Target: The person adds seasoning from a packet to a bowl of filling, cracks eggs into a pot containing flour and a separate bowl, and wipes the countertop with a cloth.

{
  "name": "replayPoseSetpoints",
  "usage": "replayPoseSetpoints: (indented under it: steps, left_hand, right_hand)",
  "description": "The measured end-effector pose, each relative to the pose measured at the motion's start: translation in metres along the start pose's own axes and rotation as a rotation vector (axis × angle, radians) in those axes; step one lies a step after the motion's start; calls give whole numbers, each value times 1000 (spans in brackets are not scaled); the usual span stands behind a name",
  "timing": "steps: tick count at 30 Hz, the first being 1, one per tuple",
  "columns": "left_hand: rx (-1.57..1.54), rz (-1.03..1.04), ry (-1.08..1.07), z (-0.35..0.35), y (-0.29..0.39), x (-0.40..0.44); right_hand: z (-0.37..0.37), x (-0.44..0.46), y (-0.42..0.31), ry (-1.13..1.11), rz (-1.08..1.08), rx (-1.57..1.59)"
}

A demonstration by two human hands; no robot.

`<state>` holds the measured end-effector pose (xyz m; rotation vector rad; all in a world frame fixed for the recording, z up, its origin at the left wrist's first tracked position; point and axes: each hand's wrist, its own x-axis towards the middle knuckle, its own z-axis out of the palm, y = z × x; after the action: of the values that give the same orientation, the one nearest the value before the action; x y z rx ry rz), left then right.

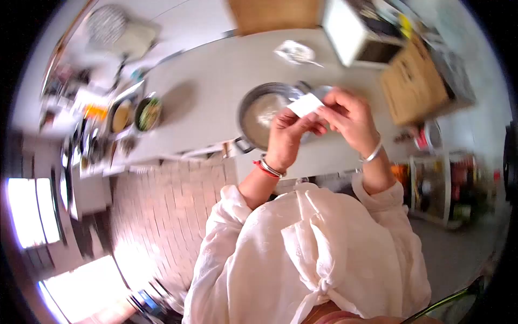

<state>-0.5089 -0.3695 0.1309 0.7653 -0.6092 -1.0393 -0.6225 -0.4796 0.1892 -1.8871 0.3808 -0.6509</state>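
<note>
Both hands are raised over the right side of a large dark pot (243,105) on the counter. Between them is a small flat white piece (306,106), perhaps paper or a packet; blur hides its kind. My left hand (286,132) pinches its lower edge, with a red band and bangles at the wrist. My right hand (348,114) has its fingers closed at the piece's right end. Inside the pot lies a pale beige content with a white powdery heap (266,116) on it. The pot's right side is partly hidden by my hands.
A crumpled clear plastic bag (295,52) lies at the counter's back. A cardboard box (413,83) stands right. Leftward are a bowl of chopped greens (149,114) and a container with something yellowish (123,116). A white shelf rack (447,186) is low right.
</note>
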Motion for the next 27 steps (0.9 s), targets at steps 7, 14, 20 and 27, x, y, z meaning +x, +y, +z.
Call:
replayPoseSetpoints:
  steps: [7, 14, 20, 27]
  left_hand:
    - [-112, 52, 239, -89, 49, -90]
    - [-218, 154, 349, -165, 103, -202]
    - [-178, 184, 471, -236, 146, -269]
    - [-59, 49, 393, -300, 190, -271]
  right_hand:
    - [118, 37, -25, -406, -108, -194]
    - [259, 28, -68, -680, -258, -152]
    - [360, 29, -88, -802, -486, -263]
    - [414, 57, -94, -818, -707, -536]
